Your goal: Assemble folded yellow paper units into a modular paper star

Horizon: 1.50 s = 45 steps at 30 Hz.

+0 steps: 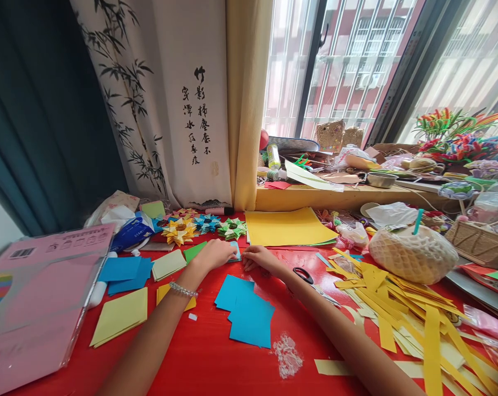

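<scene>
Both hands meet at the far middle of the red table. My left hand point(219, 253) is closed on a small piece of light blue paper point(234, 251), mostly covered by the fingers. Just to its right, my right hand point(262, 258) has its fingers curled together close to the same paper; whether something is pinched in them is hidden. Several blue paper squares point(251, 319) lie between the forearms. Behind the hands are folded paper flowers: a yellow one point(179, 230), a blue one point(207, 223) and a green one point(232, 227).
Scissors point(303, 275) lie beside my right forearm. Yellow paper strips point(391, 286) heap up at right, near a netted round fruit point(414, 250) with a straw. Yellow sheets point(285, 226) lie at the back. Left are pale yellow squares point(120, 316) and a pink paper pack point(38, 308).
</scene>
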Motion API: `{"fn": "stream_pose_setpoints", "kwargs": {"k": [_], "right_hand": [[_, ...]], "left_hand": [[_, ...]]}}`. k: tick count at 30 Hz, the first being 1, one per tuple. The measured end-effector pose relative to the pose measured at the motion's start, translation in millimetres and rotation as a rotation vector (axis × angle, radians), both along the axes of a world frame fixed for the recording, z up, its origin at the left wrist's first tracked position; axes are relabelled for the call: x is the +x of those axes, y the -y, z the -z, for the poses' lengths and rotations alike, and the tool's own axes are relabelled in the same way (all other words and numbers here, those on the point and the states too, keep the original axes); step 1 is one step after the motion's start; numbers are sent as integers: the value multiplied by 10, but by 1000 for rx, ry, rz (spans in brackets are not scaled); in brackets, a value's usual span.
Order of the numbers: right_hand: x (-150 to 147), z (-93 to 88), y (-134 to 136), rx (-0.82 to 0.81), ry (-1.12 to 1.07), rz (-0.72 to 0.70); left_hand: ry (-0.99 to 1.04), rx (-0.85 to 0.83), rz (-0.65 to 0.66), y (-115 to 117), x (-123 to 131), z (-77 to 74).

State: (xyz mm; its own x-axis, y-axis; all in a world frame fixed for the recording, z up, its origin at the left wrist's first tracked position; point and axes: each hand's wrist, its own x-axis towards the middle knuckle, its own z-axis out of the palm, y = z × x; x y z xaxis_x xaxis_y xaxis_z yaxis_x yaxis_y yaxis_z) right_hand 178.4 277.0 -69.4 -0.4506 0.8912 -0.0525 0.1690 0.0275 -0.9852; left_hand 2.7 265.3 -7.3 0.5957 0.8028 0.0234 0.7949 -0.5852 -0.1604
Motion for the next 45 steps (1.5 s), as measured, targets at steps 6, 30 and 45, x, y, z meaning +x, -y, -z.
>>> {"fn": "stream_pose_setpoints", "kwargs": {"k": [6,30,45], "right_hand": [[6,13,-9,7,8,2],[12,36,-21,-2,23,15],[-16,-8,11,-9,4,18]], "left_hand": [[1,-3,-5,-3,3,11],[-1,-14,-20,-16,-2,14],[3,-1,-15,-15,9,29]]}}
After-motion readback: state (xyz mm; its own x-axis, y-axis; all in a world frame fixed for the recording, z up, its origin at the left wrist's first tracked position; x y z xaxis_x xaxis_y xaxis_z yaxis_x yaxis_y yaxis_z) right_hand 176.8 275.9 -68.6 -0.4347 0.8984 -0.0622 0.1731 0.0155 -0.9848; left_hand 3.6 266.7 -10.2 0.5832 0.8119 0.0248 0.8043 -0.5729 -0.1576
